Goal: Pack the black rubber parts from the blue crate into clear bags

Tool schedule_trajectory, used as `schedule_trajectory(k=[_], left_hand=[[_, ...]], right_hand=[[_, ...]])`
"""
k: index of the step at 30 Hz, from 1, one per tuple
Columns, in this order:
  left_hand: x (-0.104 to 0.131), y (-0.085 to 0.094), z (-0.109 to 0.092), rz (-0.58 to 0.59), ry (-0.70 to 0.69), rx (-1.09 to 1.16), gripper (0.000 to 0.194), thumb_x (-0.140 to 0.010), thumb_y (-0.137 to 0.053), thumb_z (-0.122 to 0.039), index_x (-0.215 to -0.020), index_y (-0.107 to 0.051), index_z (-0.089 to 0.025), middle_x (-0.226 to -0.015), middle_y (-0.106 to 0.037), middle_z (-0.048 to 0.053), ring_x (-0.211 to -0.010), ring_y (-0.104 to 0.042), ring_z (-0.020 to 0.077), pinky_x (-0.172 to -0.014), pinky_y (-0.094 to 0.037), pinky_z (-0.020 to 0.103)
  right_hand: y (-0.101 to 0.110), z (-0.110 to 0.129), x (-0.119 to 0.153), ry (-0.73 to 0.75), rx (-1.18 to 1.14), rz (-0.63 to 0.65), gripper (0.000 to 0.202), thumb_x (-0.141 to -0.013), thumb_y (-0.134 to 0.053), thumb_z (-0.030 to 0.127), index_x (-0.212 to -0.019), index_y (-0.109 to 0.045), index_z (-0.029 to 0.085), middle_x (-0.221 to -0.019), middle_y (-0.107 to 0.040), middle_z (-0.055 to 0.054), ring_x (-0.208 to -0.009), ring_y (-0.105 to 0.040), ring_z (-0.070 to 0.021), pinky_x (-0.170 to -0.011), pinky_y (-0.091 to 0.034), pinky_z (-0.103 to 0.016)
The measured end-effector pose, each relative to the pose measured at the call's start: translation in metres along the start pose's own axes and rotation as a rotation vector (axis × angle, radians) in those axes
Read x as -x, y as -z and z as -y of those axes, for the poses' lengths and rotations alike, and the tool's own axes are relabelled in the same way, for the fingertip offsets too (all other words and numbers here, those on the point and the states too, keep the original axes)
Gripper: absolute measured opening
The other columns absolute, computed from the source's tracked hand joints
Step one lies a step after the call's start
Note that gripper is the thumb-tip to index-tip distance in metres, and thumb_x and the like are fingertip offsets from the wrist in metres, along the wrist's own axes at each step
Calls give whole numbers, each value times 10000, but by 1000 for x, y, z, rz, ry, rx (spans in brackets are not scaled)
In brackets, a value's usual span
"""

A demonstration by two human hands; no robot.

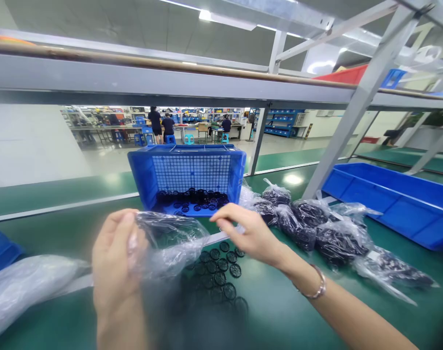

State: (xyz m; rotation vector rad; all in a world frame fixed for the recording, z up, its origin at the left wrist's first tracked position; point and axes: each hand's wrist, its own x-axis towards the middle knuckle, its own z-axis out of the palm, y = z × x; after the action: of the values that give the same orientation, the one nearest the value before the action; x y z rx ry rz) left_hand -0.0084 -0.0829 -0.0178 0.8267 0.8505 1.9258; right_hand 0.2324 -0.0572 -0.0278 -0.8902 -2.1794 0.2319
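A clear plastic bag [173, 243] is pinched between the thumb and fingers of my left hand [117, 248]; its loose end spreads to the right. My right hand [248, 231] hovers just beyond that end, in front of the blue crate, fingers bent and thumb close to the index finger. Whatever its fingertips hold, if anything, cannot be made out. On the green tabletop below lie several black rings [223, 265] with spokes, in loose rows. More black rings [199, 197] are heaped inside the blue crate [141, 170], which is tipped toward me.
Filled clear bags of black parts [338, 243] are piled at the right, before a long blue bin [396, 204]. Clear plastic bags [35, 287] lie at the left beside a blue container [0, 248]. A shelf beam [170, 80] crosses above; a slanted post [352, 121] stands right.
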Motion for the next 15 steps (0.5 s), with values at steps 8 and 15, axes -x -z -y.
schedule_trajectory(k=[8,15], left_hand=[[-5,9,-7,-71,-23,36,133,-778,-734,-208,-858,-634,-172,-464,-384,-94,-369,-285,36,-336,-218,157],[-5,3,-4,-70,-20,34,164,-751,-750,-213,-861,-638,-168,-469,-392,-94,-360,-293,31,-329,-219,152]], right_hand=[[-53,-138,131,-307,368,341,309,-946,-444,175,-1233,-559,195,-1091,-591,-110,-831,-652,-209,-747,-535,-351],[-63,-151,145,-371,446,295,160,-932,-507,212,-1091,-523,213,-1025,-538,-59,-753,-631,-190,-706,-519,-329]])
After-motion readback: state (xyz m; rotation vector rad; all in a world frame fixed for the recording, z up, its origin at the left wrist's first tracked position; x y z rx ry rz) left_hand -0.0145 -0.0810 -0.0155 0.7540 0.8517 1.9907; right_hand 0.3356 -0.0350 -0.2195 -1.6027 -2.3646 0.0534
